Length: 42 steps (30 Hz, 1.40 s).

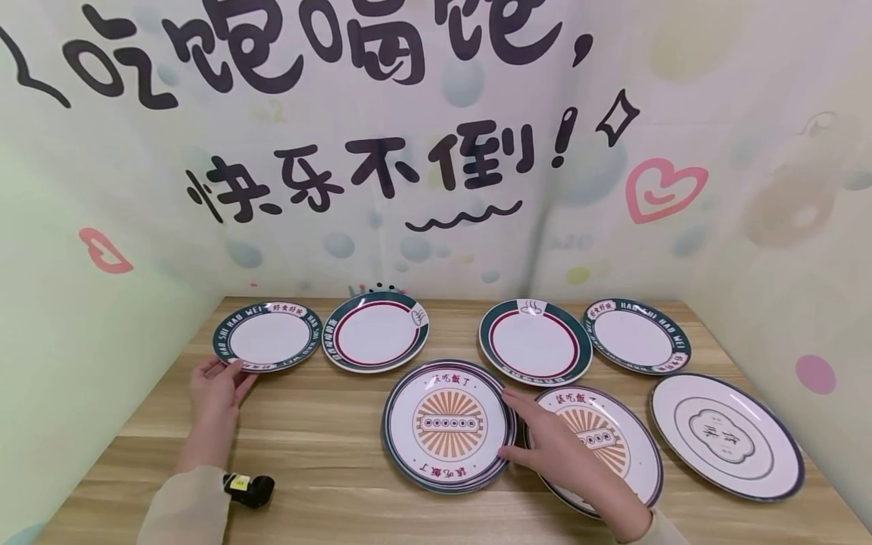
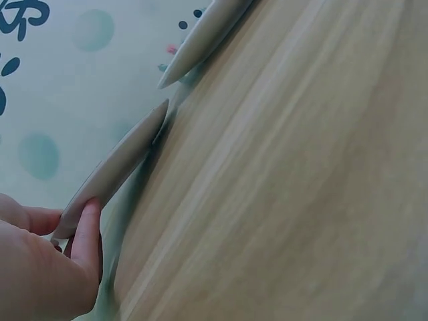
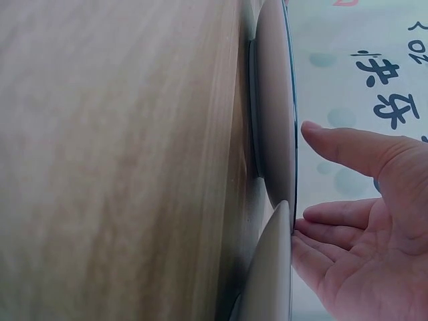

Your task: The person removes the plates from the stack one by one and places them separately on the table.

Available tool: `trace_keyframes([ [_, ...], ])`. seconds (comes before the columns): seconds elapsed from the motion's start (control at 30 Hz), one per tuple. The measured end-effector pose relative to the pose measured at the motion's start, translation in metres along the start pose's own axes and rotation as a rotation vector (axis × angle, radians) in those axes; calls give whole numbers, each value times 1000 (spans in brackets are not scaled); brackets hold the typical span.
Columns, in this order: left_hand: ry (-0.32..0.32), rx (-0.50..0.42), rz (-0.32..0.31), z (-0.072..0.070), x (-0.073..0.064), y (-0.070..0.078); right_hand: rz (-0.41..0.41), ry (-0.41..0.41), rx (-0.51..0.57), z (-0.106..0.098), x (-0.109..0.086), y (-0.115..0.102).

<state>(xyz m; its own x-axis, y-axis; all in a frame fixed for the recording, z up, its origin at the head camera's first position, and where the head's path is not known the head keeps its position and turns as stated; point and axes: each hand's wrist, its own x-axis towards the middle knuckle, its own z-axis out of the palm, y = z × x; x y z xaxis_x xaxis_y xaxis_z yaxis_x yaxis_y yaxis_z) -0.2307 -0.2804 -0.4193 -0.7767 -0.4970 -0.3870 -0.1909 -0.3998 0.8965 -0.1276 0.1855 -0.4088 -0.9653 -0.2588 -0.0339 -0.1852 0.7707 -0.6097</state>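
Observation:
At the back left, my left hand [image 1: 216, 384] pinches the near rim of a green-rimmed plate [image 1: 267, 338] with lettering. In the left wrist view the thumb [image 2: 85, 234] lies along the plate's underside [image 2: 117, 167], which tilts over the wood. My right hand [image 1: 548, 439] is at the right rim of a plate with an orange sunburst [image 1: 451, 428], fingers extended and thumb apart. The right wrist view shows the fingertips [image 3: 309, 215] right at the edge of this plate [image 3: 275, 107]. Under my right wrist a second sunburst plate [image 1: 630, 454] is partly hidden.
Two plates with red inner rings, one left [image 1: 378, 333] and one right [image 1: 534, 341], lie along the back. Another lettered green-rimmed plate [image 1: 636, 337] and a large white plate [image 1: 725, 435] lie at the right. The wooden table [image 1: 327, 454] meets a printed backdrop [image 1: 368, 257].

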Motion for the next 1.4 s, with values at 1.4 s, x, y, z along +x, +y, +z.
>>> trace_keyframes([
  [1.4,-90,650,212,-17,-8,4,-10,-3,-7,1,2,2],
])
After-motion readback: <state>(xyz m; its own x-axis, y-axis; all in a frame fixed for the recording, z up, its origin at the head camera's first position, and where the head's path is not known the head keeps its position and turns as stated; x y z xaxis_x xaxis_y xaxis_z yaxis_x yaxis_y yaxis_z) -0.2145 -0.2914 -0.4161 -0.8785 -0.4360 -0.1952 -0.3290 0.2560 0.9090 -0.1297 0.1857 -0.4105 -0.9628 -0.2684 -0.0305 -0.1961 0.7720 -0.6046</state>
